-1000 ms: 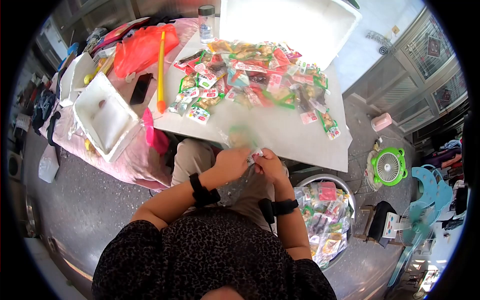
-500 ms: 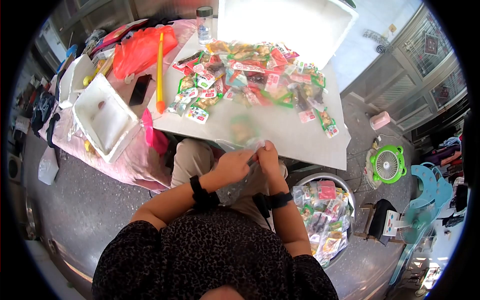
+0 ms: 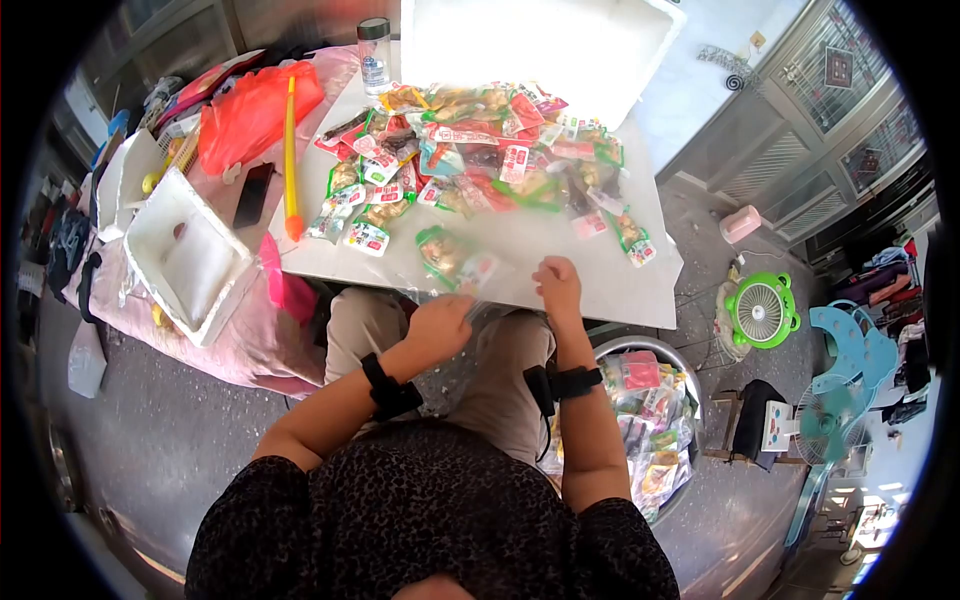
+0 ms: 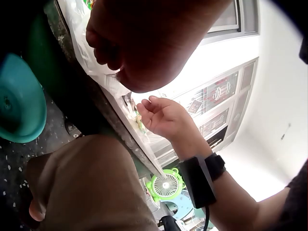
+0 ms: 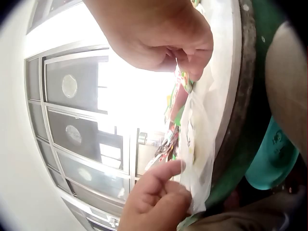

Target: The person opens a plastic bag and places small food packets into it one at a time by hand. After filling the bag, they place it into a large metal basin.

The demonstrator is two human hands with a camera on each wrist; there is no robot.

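Observation:
My left hand [image 3: 440, 325] is at the table's front edge, its curled fingers holding the edge of a clear plastic bag [image 5: 197, 144]. A green-edged snack packet [image 3: 440, 250] with brownish contents shows at the bag, over the near part of the table. To the right, my right hand [image 3: 560, 285] is raised just above the table edge, apart from the bag. Its palm shows in the left wrist view with the fingers loosely bent and nothing in them. Beyond both hands lies a pile of snack packets [image 3: 480, 135] in red, green and clear wrapping.
A white foam box [image 3: 540, 45] and a lidded bottle [image 3: 374, 60] stand at the back of the table [image 3: 610, 290]. A metal basin [image 3: 695, 400] of bagged packets sits low on the right, near a green fan [image 3: 763, 310]. Left, a foam box [image 3: 190, 260] lies on pink cloth.
My right hand has let go of the bag's edge and moved right, away from my left hand. The green-edged packet has shifted left and shows more sharply. The head view has turned slightly.

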